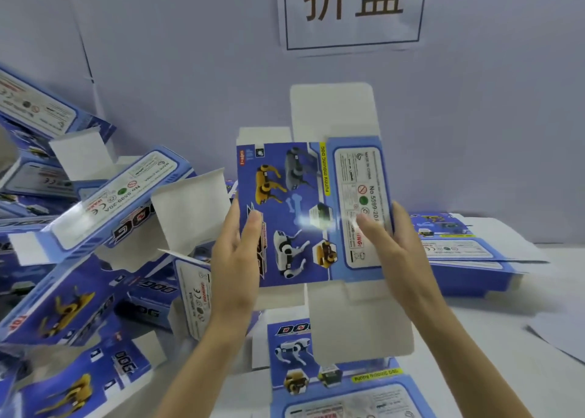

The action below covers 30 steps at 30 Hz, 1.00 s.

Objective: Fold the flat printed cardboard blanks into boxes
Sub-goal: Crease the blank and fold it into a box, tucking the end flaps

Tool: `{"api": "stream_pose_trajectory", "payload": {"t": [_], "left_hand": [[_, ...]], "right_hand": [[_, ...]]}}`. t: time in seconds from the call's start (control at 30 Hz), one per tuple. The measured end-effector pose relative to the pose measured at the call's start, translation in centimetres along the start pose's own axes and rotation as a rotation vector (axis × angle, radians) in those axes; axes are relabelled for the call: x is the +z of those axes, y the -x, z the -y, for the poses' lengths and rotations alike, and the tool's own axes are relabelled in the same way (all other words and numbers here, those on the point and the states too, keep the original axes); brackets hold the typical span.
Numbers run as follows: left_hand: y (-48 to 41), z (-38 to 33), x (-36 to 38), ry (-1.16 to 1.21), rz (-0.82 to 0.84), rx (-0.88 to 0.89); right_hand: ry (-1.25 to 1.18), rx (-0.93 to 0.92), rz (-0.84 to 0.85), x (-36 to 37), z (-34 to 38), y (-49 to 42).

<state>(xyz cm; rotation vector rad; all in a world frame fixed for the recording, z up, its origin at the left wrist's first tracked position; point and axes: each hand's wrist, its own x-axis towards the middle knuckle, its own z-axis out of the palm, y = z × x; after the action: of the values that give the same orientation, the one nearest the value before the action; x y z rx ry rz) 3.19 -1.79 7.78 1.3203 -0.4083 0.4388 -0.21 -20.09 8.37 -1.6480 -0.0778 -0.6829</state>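
Observation:
I hold one blue printed cardboard blank point(294, 215) upright above the table, its toy-dog picture facing me and white flaps sticking out at its top and bottom. My left hand point(235, 259) grips its left edge, thumb on the printed front and fingers behind. My right hand point(392, 246) grips the right side panel, thumb across the label and fingers round the edge. The blank is partly opened, with the label panel angled away from the picture panel.
Several folded blue boxes point(104, 202) lie heaped at the left with open white flaps. More flat blanks point(319, 376) lie on the white table below my hands. A flat stack point(468, 253) sits at the right. A paper sign point(351, 12) hangs on the wall behind.

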Motion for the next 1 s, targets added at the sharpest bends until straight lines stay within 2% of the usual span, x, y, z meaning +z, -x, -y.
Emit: {"api": "stream_pose_trajectory", "payload": {"t": [0.1,0.2,0.33,0.43,0.53,0.77,0.8,0.87,0.93,1.0], "left_hand": [[-0.2,0.2,-0.1,-0.026,0.025,-0.015],[-0.2,0.5,-0.1,-0.068,0.015,-0.002],[0.2,1.2,0.5,-0.074,0.053,-0.036],[0.0,1.2,0.3,-0.028,-0.007,-0.082],[-0.3,0.7,0.0,0.066,0.032,-0.101],[-0.4,0.1,-0.4,0.008,0.083,0.005],[-0.6,0.0,-0.8,0.033,0.125,-0.020],[-0.9,-0.2,-1.8,0.236,0.292,-0.155],[-1.0,-0.4,-2.7,0.473,0.472,-0.287],[-0.5,-0.4,-2.5,0.476,0.643,-0.314]], "right_hand": [[-0.021,0.046,0.042,-0.1,-0.3,-0.1],[-0.030,0.018,0.078,0.0,-0.4,-0.2],[-0.041,0.047,0.190,0.5,-0.4,-0.1],[-0.059,0.057,0.111,-0.8,-0.4,-0.8],[-0.132,0.059,0.004,-2.1,-0.1,-1.3],[-0.124,-0.035,0.080,-0.9,0.5,-0.5],[-0.101,-0.039,0.064,-1.0,0.6,-0.6],[-0.108,-0.019,0.000,-1.3,0.4,-0.7],[-0.243,0.049,-0.074,-1.5,0.1,-0.9],[-0.378,0.143,-0.101,-1.5,-0.3,-1.0]]}}
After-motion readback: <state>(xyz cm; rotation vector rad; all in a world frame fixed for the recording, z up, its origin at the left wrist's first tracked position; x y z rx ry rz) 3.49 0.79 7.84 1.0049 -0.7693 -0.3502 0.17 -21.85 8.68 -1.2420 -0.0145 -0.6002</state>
